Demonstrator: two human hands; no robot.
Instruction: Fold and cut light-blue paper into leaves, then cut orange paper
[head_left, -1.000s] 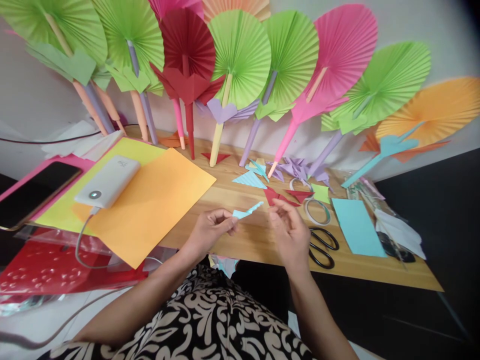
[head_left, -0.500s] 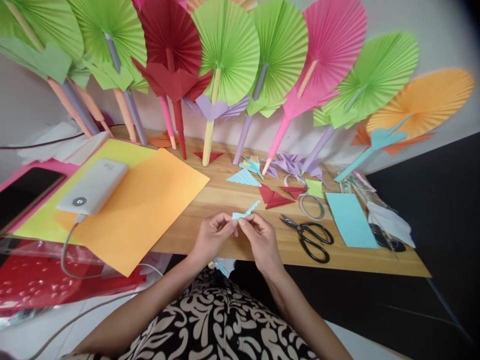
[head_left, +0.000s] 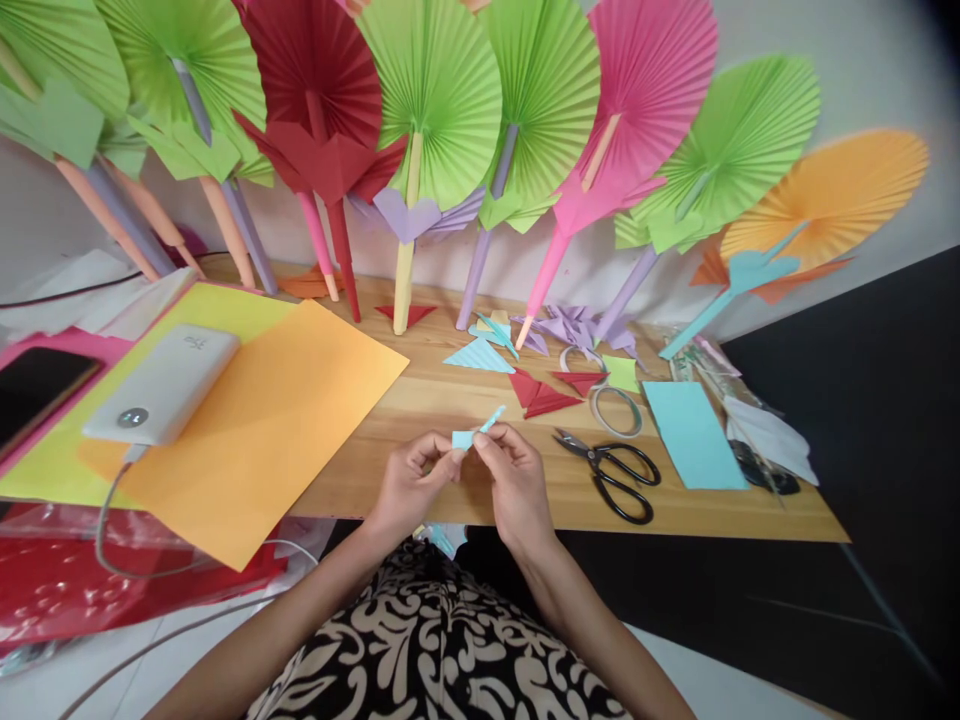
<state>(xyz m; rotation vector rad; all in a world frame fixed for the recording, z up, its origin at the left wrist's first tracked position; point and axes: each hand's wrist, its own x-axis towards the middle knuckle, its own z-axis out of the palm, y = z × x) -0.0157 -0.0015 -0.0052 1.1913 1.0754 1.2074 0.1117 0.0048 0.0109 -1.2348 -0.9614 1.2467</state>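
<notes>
A small light-blue folded paper piece (head_left: 463, 440) is pinched between my two hands above the table's front part. My left hand (head_left: 415, 478) is closed on its left end with thumb and forefinger. On the other end, my right hand (head_left: 515, 478) grips it between thumb and fingertips, and a narrow pleated strip of the paper sticks up past those fingers. Black-handled scissors (head_left: 611, 472) lie right of my right hand. Beyond the hands rest red folded paper triangles (head_left: 551, 392) and a pleated light-blue triangle (head_left: 480, 355).
Several paper fans (head_left: 431, 100) lean on the wall behind. Orange sheets (head_left: 300, 400) lie left, bearing a white power bank (head_left: 165, 385) with a cable; a phone (head_left: 45, 385) is beside it. Tape rolls (head_left: 616, 412) and a blue paper rectangle (head_left: 694, 435) are at right.
The view has shifted slightly, so most things appear a little further left. My hands still hold the light-blue paper; its flat left end now shows more between the fingers.
</notes>
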